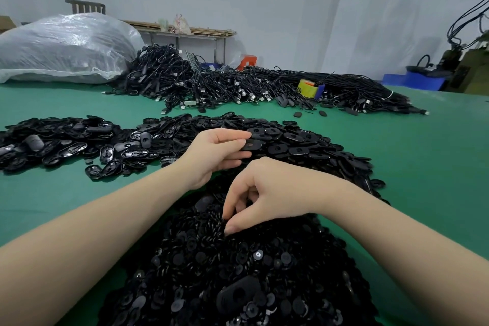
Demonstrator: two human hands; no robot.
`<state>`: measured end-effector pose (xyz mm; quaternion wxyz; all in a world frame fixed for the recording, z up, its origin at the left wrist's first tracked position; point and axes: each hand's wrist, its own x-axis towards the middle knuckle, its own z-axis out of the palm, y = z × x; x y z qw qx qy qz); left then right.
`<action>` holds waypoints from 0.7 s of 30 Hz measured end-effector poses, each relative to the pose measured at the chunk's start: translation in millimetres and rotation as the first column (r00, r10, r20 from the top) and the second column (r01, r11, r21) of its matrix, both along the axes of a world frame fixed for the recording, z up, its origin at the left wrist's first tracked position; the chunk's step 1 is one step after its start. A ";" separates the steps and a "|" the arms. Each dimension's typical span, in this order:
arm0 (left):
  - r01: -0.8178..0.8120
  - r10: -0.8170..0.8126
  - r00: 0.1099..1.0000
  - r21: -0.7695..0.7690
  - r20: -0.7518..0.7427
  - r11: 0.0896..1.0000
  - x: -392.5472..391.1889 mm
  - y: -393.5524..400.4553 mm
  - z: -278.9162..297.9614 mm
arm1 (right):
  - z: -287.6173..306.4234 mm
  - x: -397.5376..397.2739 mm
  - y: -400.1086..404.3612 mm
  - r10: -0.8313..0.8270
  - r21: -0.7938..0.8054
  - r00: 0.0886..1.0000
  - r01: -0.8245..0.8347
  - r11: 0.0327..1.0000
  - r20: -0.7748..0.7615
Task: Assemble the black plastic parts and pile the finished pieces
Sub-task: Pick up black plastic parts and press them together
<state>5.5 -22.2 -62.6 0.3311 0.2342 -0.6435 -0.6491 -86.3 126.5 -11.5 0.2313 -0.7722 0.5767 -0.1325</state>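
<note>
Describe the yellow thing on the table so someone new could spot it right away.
Start at the long heap of black cables across the far side of the green table. Toward its right, a yellow roll sits among the cables. It is the only bright yellow item there.

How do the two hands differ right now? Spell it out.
The left hand is raised and pinches an oblong black shell piece at its fingertips; the right hand points down, thumb and fingers digging into the pile of small round discs. The left hand sits farther from the camera, the right hand nearer. Both are bare and work over the green table.
</note>
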 end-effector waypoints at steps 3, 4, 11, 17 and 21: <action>0.003 -0.003 1.000 0.007 -0.003 1.000 0.1 -0.3 -0.6 | -1.1 0.9 -0.7 0.013 -0.035 1.000 -0.013 0.999 -0.003; 0.004 -0.004 1.000 0.008 -0.003 1.000 0.2 -0.4 -0.6 | -1.0 1.2 -0.7 0.018 -0.041 1.000 -0.018 0.999 -0.008; 0.008 -0.007 0.999 0.012 -0.044 1.000 0.9 2.1 1.3 | -0.6 -7.1 -4.6 -0.041 -0.130 0.985 0.064 0.989 0.168; 0.000 0.000 1.000 -0.009 -0.003 1.000 1.0 2.3 1.4 | -18.0 -32.7 -13.0 -0.229 -0.395 0.853 0.435 0.809 0.470; 0.034 -0.032 0.999 -0.050 0.022 0.998 1.3 6.0 2.1 | -37.1 -48.4 -14.4 -0.318 -0.452 0.761 0.608 0.653 0.565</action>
